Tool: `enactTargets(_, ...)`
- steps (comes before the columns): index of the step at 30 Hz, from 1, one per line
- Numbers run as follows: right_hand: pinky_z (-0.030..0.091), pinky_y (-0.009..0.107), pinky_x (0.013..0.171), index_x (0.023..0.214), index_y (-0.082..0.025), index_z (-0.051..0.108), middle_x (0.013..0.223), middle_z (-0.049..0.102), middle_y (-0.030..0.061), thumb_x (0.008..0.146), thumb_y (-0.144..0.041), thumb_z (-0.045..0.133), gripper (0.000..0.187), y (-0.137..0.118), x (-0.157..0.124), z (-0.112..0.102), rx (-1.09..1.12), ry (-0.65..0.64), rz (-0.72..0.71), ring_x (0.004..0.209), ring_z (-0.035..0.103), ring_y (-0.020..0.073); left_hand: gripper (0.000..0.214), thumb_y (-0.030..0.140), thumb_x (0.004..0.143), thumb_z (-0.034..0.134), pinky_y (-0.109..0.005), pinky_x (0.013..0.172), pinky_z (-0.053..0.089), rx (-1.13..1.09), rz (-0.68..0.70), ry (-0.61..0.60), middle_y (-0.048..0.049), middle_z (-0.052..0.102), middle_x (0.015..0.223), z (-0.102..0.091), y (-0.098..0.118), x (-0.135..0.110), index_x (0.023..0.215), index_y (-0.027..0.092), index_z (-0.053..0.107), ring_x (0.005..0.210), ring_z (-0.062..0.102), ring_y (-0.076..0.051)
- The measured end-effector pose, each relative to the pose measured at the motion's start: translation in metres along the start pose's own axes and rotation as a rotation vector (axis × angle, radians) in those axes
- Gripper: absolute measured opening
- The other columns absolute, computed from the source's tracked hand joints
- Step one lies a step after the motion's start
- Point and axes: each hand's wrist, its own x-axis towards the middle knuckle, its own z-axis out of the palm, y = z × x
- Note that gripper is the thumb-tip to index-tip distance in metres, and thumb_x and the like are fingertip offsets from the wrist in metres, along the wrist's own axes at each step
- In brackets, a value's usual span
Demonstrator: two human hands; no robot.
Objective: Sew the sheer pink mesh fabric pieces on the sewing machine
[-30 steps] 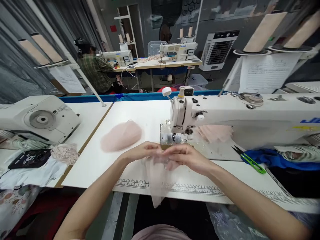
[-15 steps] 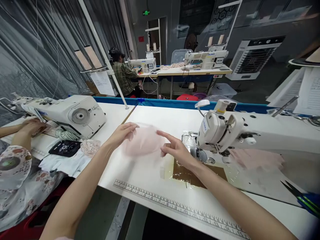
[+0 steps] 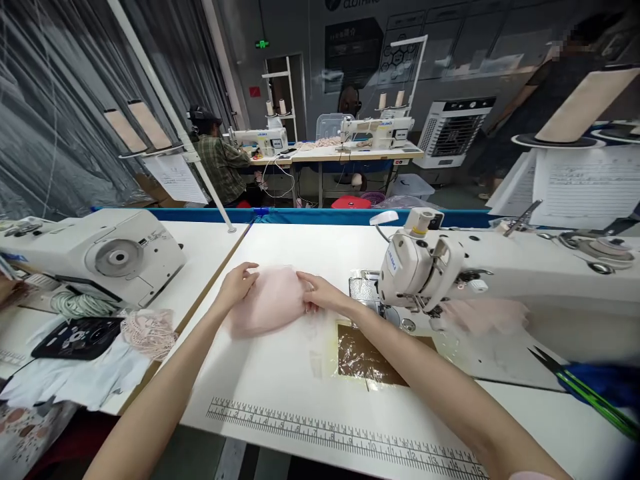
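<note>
Ruler scale in black print (image 3: 330,430) along the near edge of the white tabletop (image 3: 280,380). Just beyond, a flat brown rectangle under shiny clear film (image 3: 370,353), partly beneath the right forearm. At far right, slim black-bladed scissors with green handles (image 3: 597,397), beside crumpled blue cloth (image 3: 607,380).

Farther in, left of the needle area, a soft piece of sheer pale pink fabric (image 3: 273,303), lying on the tabletop between both hands. Left hand (image 3: 237,285) at the upper left edge of the fabric, thumb and fingers slightly apart at the tips. Right hand (image 3: 325,293) at the right edge, index finger extended onto the fabric, other fingers curled beneath. Cannot tell, for either hand, whether pinching the fabric or merely resting against it.

Off to the left, on the neighbouring surface, white cloth (image 3: 95,377), a flat black device (image 3: 75,337), a bundle of pale pink lace (image 3: 149,332) and coiled pale green cord (image 3: 83,303).

Right of the fabric, a large white sewing machine (image 3: 413,263), with more pale pink fabric (image 3: 487,313) under the arm. Left, a second white machine body with a round handwheel (image 3: 120,257).

Behind, a blue cloth strip (image 3: 320,215). Farther still, a seated person in a plaid shirt (image 3: 220,170), and a white air cooler (image 3: 455,133) near the dark wall.
</note>
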Motion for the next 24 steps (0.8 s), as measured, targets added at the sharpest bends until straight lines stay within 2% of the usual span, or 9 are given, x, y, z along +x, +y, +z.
enactTargets(2,0.047,0.024,0.049,0.143,-0.015,0.039,0.077,0.068,0.0020,0.072,-0.008,0.052,0.073,0.000,0.002,-0.001,-0.065,0.006,0.002,0.055,0.061,0.0142,0.035,0.032,0.085,0.050,-0.027,0.061,0.041,0.098,0.007,0.033,-0.0014,0.065,0.075,-0.001,0.002,-0.009,0.117,0.022,0.059,0.069,0.061,-0.020)
enactTargets(4,0.048,0.026,0.049,0.140,-0.014,0.041,0.097,0.069,0.0080,0.070,-0.008,0.053,0.071,0.002,0.001,-0.003,-0.139,0.055,-0.006,0.055,0.061,0.0139,0.035,0.029,0.085,0.049,-0.031,0.068,0.043,0.185,0.027,0.083,-0.0059,0.067,0.088,0.001,0.006,-0.019,0.118,0.023,0.059,0.085,0.062,-0.025)
enactTargets(6,0.051,0.028,0.058,0.139,-0.016,0.043,0.126,0.059,0.0129,0.070,-0.007,0.054,0.071,0.005,-0.004,-0.003,-0.218,0.150,-0.038,0.061,0.062,0.0132,0.036,0.027,0.088,0.044,-0.036,0.075,0.044,0.229,0.070,0.134,-0.0110,0.064,0.109,0.003,0.013,-0.028,0.121,0.022,0.058,0.102,0.058,-0.029)
enactTargets(8,0.052,0.030,0.073,0.137,-0.019,0.045,0.143,0.045,0.0114,0.072,-0.006,0.052,0.066,0.008,-0.011,-0.002,-0.297,0.267,-0.091,0.074,0.064,0.0138,0.037,0.026,0.091,0.037,-0.039,0.082,0.044,0.225,0.135,0.167,-0.0138,0.058,0.123,0.003,0.023,-0.031,0.123,0.020,0.055,0.115,0.052,-0.030)
enactTargets(12,0.048,0.032,0.085,0.128,-0.022,0.053,0.135,0.053,0.0044,0.080,-0.004,0.044,0.053,0.013,-0.029,0.007,-0.439,0.416,-0.203,0.092,0.062,0.0161,0.034,0.035,0.094,0.036,-0.034,0.096,0.043,0.114,0.318,0.053,-0.0067,0.063,0.120,0.003,0.047,-0.017,0.115,0.022,0.060,0.115,0.055,-0.022)
enactTargets(14,0.048,0.031,0.085,0.126,-0.023,0.055,0.130,0.058,0.0025,0.081,-0.002,0.043,0.051,0.015,-0.037,0.012,-0.506,0.421,-0.263,0.098,0.060,0.0167,0.035,0.041,0.094,0.037,-0.029,0.097,0.044,0.049,0.392,-0.079,-0.0016,0.066,0.118,0.008,0.057,-0.005,0.111,0.025,0.063,0.112,0.059,-0.018)
enactTargets(17,0.046,0.035,0.090,0.125,-0.021,0.058,0.128,0.061,0.0020,0.080,0.002,0.044,0.053,0.017,-0.048,0.018,-0.612,0.378,-0.340,0.104,0.057,0.0193,0.047,0.051,0.094,0.033,-0.031,0.099,0.045,-0.010,0.399,-0.208,-0.0019,0.066,0.123,0.016,0.064,0.012,0.115,0.024,0.065,0.116,0.059,-0.020)
enactTargets(21,0.046,0.042,0.089,0.129,-0.019,0.057,0.133,0.059,0.0048,0.078,0.006,0.042,0.058,0.022,-0.059,0.015,-0.716,0.332,-0.386,0.108,0.054,0.0242,0.062,0.059,0.094,0.026,-0.039,0.109,0.036,-0.041,0.302,-0.155,-0.0067,0.052,0.141,0.011,0.057,0.012,0.130,0.020,0.056,0.132,0.047,-0.025)
enactTargets(24,0.045,0.044,0.091,0.132,-0.020,0.054,0.136,0.056,0.0061,0.078,0.006,0.041,0.061,0.025,-0.067,0.012,-0.751,0.320,-0.395,0.113,0.052,0.0255,0.063,0.057,0.096,0.018,-0.039,0.115,0.028,-0.048,0.282,-0.080,-0.0035,0.039,0.151,0.001,0.044,-0.013,0.142,0.022,0.041,0.140,0.035,-0.022)
